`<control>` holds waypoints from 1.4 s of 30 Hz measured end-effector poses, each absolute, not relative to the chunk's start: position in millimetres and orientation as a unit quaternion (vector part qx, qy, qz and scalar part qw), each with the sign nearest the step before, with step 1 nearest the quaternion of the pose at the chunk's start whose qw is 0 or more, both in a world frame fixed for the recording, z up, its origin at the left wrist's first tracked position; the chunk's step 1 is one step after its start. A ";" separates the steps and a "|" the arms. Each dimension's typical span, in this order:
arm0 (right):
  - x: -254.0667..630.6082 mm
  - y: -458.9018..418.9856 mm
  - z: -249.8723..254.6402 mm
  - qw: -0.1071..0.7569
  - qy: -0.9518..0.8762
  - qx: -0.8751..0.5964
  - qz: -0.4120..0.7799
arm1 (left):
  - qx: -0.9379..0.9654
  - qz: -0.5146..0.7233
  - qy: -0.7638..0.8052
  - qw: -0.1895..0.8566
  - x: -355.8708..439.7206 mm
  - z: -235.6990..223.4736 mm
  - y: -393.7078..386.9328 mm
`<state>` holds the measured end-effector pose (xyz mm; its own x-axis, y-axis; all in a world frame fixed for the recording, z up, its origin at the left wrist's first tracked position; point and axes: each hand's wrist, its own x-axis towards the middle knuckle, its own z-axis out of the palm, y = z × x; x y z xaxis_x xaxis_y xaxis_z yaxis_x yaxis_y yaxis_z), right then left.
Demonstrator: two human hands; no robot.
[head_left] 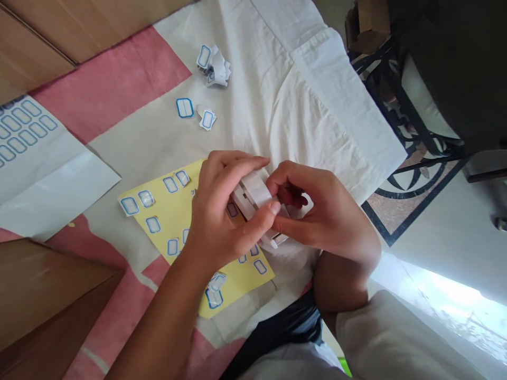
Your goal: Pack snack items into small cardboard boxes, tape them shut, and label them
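Observation:
Both hands meet over a small white plastic device [255, 198] at the middle of the view. My left hand [222, 211] wraps round it from the left, thumb pressed on its lower side. My right hand [317, 211] pinches its right end, fingers curled together. Below the hands lies a yellow sheet [162, 211] carrying several blue-bordered white labels. The device's underside is hidden by my fingers.
A white cloth [285, 95] and a pink cover [106, 84] spread beneath. Loose labels [185, 107] and a crumpled label wad [216, 66] lie farther off. A white label sheet [35, 153] sits at left. Wooden boards [47, 295] flank the left side; a black metal frame [420, 132] stands right.

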<state>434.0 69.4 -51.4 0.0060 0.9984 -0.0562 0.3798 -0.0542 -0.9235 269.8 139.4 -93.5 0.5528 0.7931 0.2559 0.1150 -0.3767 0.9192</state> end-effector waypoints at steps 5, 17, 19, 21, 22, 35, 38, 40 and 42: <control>435.8 70.1 -50.7 0.371 -0.578 -0.594 0.418 | 0.724 0.374 0.308 0.491 268.9 -94.4 138.1; 440.4 71.4 -54.1 0.377 -0.579 -0.574 0.439 | 0.718 0.359 0.292 0.519 263.9 -97.7 139.0; 441.5 71.8 -55.5 0.379 -0.581 -0.568 0.443 | 0.713 0.358 0.289 0.529 263.2 -97.8 140.2; 442.5 72.0 -56.5 0.378 -0.583 -0.564 0.446 | 0.702 0.368 0.293 0.535 263.7 -97.8 140.8; 442.9 71.9 -56.9 0.377 -0.583 -0.564 0.447 | 0.699 0.372 0.296 0.534 264.2 -97.9 141.0; 436.9 63.8 -59.0 0.401 -0.623 -0.558 0.373 | 0.691 0.384 0.294 0.538 266.1 -98.9 143.0; 436.8 64.0 -59.5 0.417 -0.635 -0.537 0.368 | 0.672 0.372 0.308 0.562 265.8 -97.5 141.7; 437.9 65.0 -59.8 0.433 -0.646 -0.519 0.355 | 0.670 0.363 0.311 0.568 264.9 -97.5 141.8; 439.4 66.1 -59.9 0.433 -0.663 -0.508 0.339 | 0.685 0.354 0.308 0.558 263.9 -98.2 142.5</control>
<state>439.4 66.1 -59.9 -0.1086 0.9671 0.2299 0.3805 0.2541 -0.8892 263.9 142.5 -98.2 0.5599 0.8165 0.1409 0.0277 -0.1884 0.9817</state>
